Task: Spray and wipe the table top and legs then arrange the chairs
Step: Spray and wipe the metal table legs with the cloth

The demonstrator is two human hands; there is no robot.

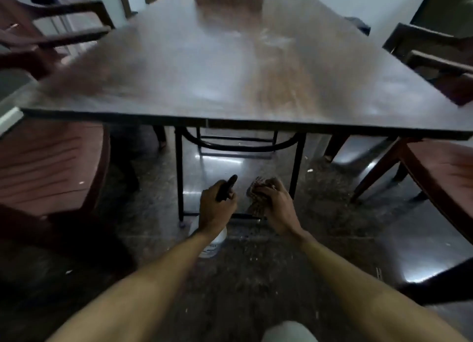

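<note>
A brown glossy table top [230,72] fills the upper view, seen from low down in front of it. Black metal legs [179,172] and a curved brace stand under its near edge. My left hand [216,208] grips the black trigger head of a white spray bottle [213,242], its nozzle pointing up toward the table's underside. My right hand [277,206] holds a crumpled checkered cloth [258,195] against the lower black crossbar, close to the right front leg [297,167]. Both forearms reach forward below the table edge.
Dark red plastic chairs stand round the table: one at near left [48,167], one at far left [46,32], one at near right [440,177], one at far right [440,60]. The floor [243,277] is dark speckled stone with light specks. A pale knee [289,331] shows at the bottom.
</note>
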